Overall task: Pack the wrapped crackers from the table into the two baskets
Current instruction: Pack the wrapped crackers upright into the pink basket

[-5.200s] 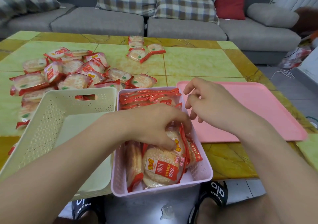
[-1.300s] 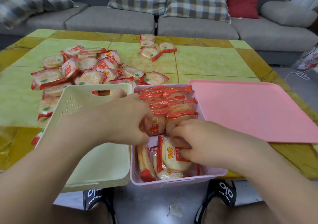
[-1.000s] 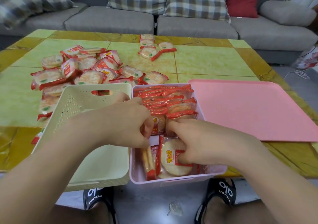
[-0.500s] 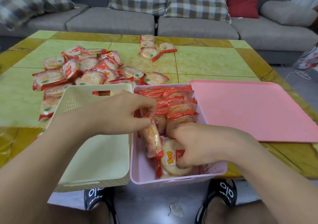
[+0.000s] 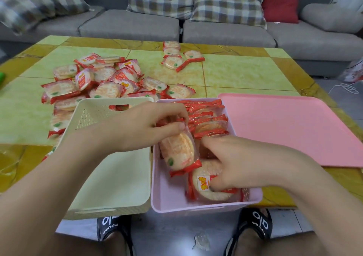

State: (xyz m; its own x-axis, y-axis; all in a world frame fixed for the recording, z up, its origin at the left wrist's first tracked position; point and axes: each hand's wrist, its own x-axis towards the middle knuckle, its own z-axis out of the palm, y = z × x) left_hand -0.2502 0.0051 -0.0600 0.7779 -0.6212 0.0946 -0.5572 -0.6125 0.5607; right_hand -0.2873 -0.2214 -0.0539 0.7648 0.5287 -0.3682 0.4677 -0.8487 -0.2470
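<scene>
I am arranging packets in the pink basket point(image 5: 167, 196) at the table's near edge. My left hand point(image 5: 137, 128) pinches a cracker packet point(image 5: 176, 149) by its top; my right hand point(image 5: 231, 161) grips another packet point(image 5: 204, 189) lying at the basket's near end. Next I judge mine must stand upright beside the packed row point(image 5: 206, 116). The cream basket point(image 5: 117, 177) holds nothing, and the pile point(image 5: 102, 82) waits behind.

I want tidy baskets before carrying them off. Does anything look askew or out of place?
Yes. Both the cream plastic basket and the pink plastic basket overhang the near edge of the yellow-green tiled table. A scrap of clear wrapper lies on the floor between the black sandals.
</scene>
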